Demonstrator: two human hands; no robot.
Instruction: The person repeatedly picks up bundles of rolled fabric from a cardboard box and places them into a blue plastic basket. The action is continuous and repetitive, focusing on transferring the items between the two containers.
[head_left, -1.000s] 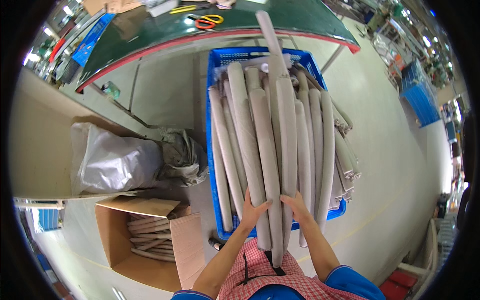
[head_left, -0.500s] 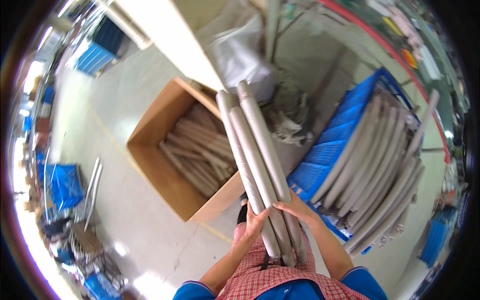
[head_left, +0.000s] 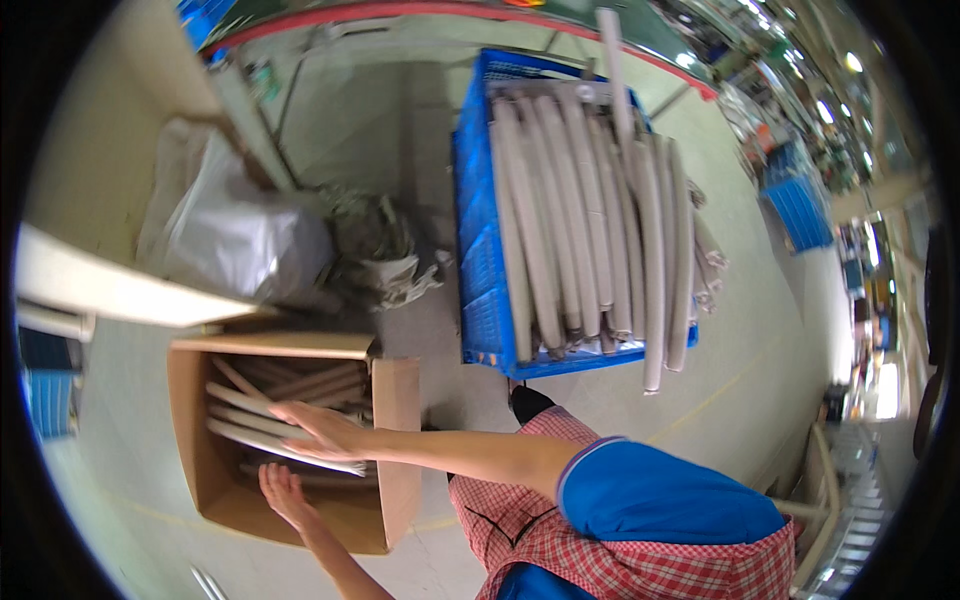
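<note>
A cardboard box point(head_left: 398, 480) at lower left holds several long grey padded tubes point(head_left: 245, 435). My right hand point(head_left: 315, 428) reaches across into it, fingers apart, on or just over the lighter top tubes; whether it touches them is unclear. My left hand point(head_left: 285, 490) is open below those tubes, fingers extended at the near side of the box. A blue plastic crate point(head_left: 478, 240) right of centre is piled with more grey tubes point(head_left: 560, 200), some sticking out past its edges.
A white sack point(head_left: 240, 230) and a crumpled grey bag point(head_left: 370, 240) lie beside a cream panel point(head_left: 110, 140). A green table with red edging point(head_left: 420, 10) runs behind the crate. Blue bins point(head_left: 795, 200) stand at far right; a pale tubular frame point(head_left: 820, 500) is at lower right.
About a second ago both hands gripped tubes at the crate; half a second ago they carried three toward the box. Now both hands are in the box, open, with lighter tubes lying on top.
</note>
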